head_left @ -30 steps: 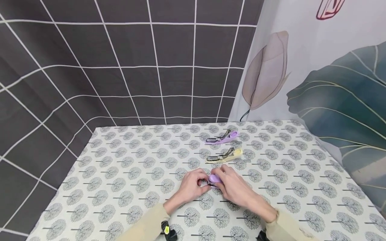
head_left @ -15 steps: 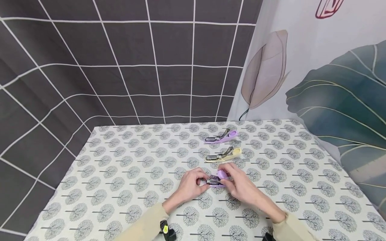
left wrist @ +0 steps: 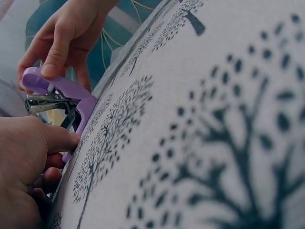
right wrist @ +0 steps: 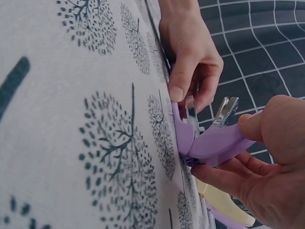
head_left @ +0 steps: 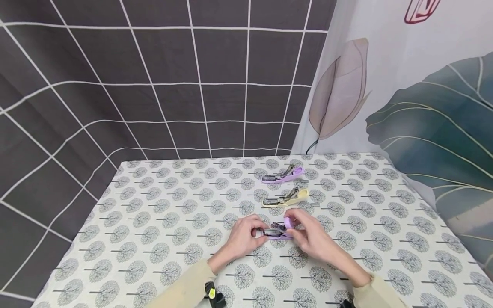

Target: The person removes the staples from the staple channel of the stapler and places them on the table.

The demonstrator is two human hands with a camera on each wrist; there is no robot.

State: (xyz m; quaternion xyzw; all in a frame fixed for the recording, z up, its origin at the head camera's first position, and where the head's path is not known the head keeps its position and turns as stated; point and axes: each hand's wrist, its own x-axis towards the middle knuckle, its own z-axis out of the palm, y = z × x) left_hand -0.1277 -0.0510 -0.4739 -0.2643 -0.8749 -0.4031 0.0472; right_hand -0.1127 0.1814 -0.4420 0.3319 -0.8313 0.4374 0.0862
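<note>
A purple stapler [head_left: 278, 236] lies on the tablecloth with its top swung up and back, so the metal magazine shows. My left hand [head_left: 244, 235] pinches the base at its front end, thumb along the near side in the left wrist view. With thumb and fingers, my right hand [head_left: 313, 235] grips the raised purple cover [right wrist: 224, 143]. Both wrist views show the cover hinged well away from the base [left wrist: 86, 112]. Parts of the base are hidden by my left fingers.
Beyond my hands lie a yellow stapler [head_left: 302, 195] and another purple stapler [head_left: 296, 172], both opened out. A small grey staple strip [head_left: 315, 205] lies beside the yellow one, another strip [head_left: 303, 182] by the purple one. A dark gridded curtain [head_left: 223, 102] hangs behind the table.
My right hand has moved right, swinging the stapler's purple cover up and back and uncovering the metal inside. My left hand has stayed at the front end.
</note>
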